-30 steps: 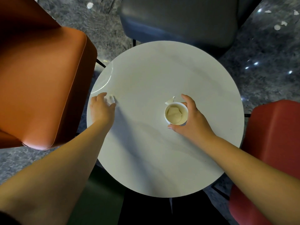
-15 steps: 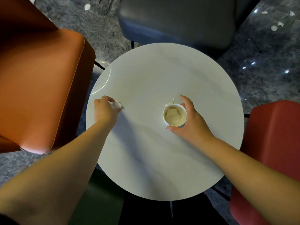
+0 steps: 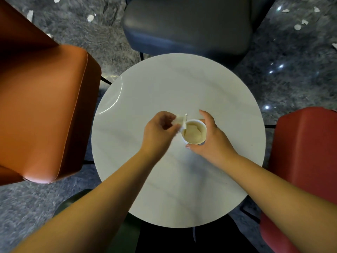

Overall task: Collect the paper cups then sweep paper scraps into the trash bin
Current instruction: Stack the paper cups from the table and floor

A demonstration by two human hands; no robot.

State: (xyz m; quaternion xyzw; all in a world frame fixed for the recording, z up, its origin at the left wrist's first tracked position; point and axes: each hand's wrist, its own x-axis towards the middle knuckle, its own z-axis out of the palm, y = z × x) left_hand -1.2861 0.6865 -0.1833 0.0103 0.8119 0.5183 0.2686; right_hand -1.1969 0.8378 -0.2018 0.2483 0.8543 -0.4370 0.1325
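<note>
A white paper cup (image 3: 193, 132) stands upright near the middle of the round white table (image 3: 182, 88), with crumpled paper inside it. My right hand (image 3: 209, 136) grips the cup from the right side. My left hand (image 3: 160, 130) pinches a white paper scrap (image 3: 179, 121) right beside the cup's left rim. A second small scrap (image 3: 185, 116) sticks up at the cup's far-left edge.
An orange chair (image 3: 42, 110) stands left of the table, a dark grey chair (image 3: 186, 24) behind it and a red chair (image 3: 306, 161) to the right. White paper scraps (image 3: 299, 26) lie scattered on the dark stone floor at top right and top left.
My left hand lifted the scrap from the table's left edge and carried it right to the cup. My right hand kept its hold on the cup.
</note>
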